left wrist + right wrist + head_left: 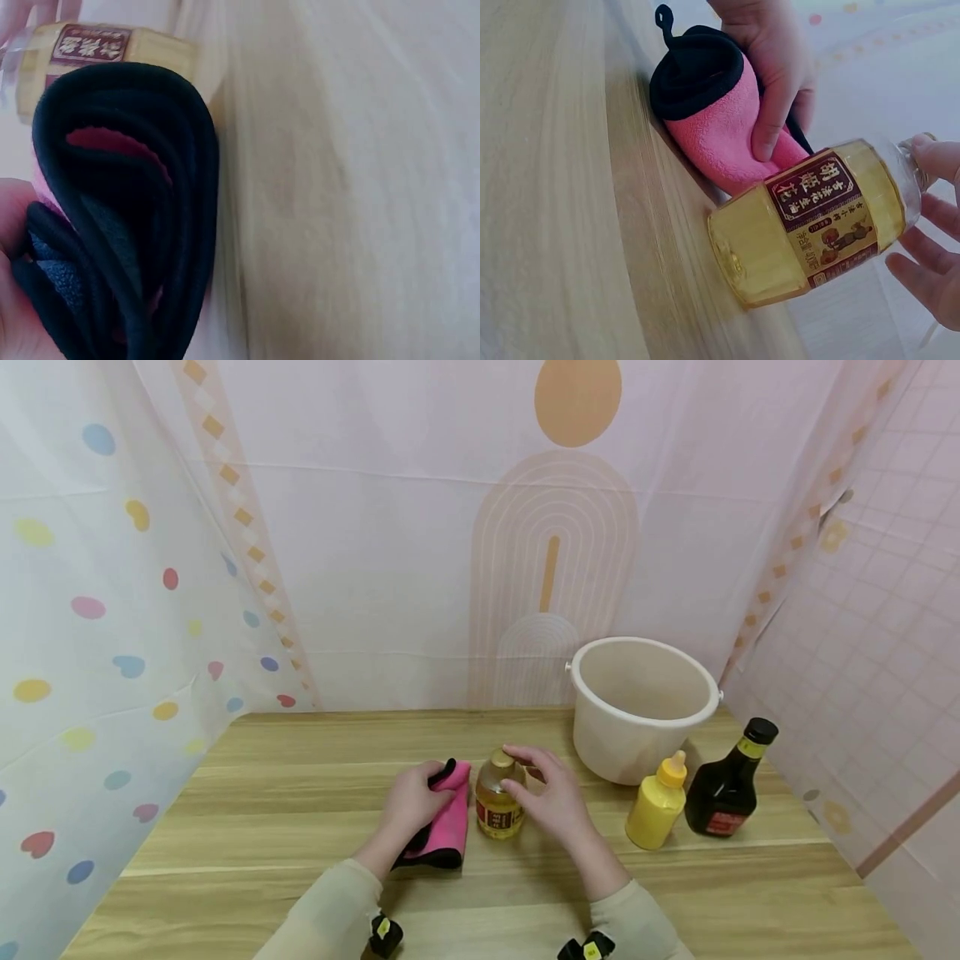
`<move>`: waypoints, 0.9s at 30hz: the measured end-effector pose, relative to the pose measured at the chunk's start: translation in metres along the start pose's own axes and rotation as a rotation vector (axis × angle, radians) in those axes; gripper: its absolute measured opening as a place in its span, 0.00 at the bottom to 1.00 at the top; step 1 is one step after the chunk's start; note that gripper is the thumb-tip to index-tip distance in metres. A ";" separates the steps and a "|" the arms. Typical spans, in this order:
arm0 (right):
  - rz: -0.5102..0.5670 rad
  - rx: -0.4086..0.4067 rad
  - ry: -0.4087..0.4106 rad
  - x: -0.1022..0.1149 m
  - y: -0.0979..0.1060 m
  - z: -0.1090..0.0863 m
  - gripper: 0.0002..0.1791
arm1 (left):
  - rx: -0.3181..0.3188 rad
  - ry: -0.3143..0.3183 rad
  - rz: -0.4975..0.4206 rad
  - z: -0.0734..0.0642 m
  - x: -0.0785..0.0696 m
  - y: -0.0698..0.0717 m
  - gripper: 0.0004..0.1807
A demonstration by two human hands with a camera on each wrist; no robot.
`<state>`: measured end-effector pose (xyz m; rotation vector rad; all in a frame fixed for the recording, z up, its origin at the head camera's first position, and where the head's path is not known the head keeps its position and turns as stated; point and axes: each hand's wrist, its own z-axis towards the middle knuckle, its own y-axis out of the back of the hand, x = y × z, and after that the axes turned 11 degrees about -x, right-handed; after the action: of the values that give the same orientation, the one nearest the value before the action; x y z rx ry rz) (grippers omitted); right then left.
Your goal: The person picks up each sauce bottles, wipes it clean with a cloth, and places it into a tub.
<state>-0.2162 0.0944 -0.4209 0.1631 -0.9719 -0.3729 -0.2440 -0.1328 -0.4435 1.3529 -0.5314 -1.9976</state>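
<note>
Plainly, the left grip (411, 797) pinches fuzzy pink cloth (451, 820), the right grip (557, 793) a clear, rounded bottle (496, 803).

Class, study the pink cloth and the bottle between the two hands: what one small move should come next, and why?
Probably ease the pink cloth against the side of the bottle: the left grip holds the folded cloth close beside it, while the right grip has the bottle near its top and could steady it for a wipe.
</note>
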 end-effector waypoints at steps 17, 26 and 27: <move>-0.339 -0.150 0.231 0.011 -0.011 0.001 0.27 | -0.108 0.104 -0.096 -0.006 -0.006 0.023 0.18; -0.401 -0.183 0.261 0.015 -0.014 0.003 0.24 | -0.134 0.121 -0.123 -0.010 -0.018 0.029 0.19; -0.400 -0.189 0.267 0.015 -0.014 0.003 0.23 | -0.137 0.120 -0.127 -0.010 -0.019 0.029 0.19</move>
<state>-0.2142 0.0753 -0.4121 0.2296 -0.6328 -0.7869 -0.2214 -0.1395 -0.4161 1.4413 -0.2548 -1.9983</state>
